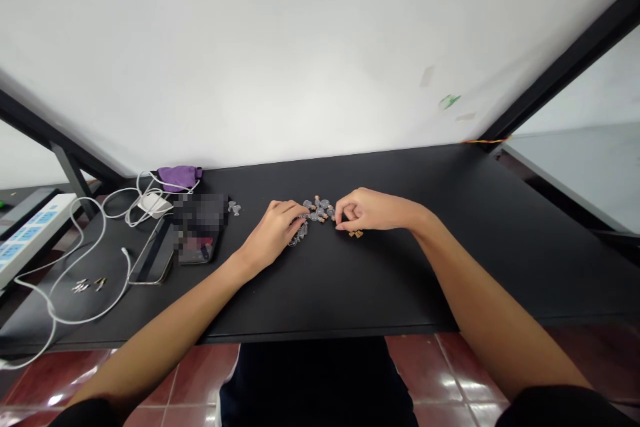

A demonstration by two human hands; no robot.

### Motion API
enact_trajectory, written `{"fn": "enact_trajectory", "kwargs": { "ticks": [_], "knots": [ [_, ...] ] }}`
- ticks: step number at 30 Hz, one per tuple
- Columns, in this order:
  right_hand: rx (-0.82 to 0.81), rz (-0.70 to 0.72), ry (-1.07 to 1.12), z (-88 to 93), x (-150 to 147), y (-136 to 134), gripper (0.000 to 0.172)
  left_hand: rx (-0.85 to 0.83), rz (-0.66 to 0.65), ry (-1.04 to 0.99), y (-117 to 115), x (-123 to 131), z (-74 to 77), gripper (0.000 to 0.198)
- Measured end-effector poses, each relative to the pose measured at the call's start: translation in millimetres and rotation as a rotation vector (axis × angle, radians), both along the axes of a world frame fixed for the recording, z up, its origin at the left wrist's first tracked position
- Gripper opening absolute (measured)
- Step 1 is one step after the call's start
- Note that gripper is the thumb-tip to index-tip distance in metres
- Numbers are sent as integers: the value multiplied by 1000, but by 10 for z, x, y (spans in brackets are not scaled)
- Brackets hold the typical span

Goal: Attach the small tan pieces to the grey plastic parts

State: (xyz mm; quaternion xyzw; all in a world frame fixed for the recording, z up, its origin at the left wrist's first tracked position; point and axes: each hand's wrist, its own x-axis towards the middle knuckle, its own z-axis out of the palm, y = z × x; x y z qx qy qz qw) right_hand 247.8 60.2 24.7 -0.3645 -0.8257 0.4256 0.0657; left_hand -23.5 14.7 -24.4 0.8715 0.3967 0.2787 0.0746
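Tiny corked glass bottles [316, 210] cluster at centre frame on a black desk [400, 280], between both hands. Left hand [274, 233] curls, fingers together, over the nearest bottles; right hand [373, 210] pinches fingertips together above small cork pieces [356, 234]; any grip is hidden.

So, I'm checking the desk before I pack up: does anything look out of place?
Two small clear pieces sit apart from the tiny corked glass bottles, so they look strayed. Small tan bits, perhaps corks, lie loose below the right hand.
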Motion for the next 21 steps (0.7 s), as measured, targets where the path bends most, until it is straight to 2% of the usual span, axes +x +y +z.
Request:
{"fn": "enact_trajectory", "kwargs": {
  "ticks": [4,11,17,21],
  "knots": [
    [12,-51,163,31,-65,-32,22,66,8,-42,-35,18,45,19],
    [-147,-88,458,10,-218,-101,25,82,-14,-234,-124,65,97,20],
    [-141,-106,543,-87,-274,-93,28,94,-34,-293,-144,85,107,22],
    [-131,-82,554,-94,-293,-109,25,95,-23,-309,-154,95,124,23]
  ]
}}
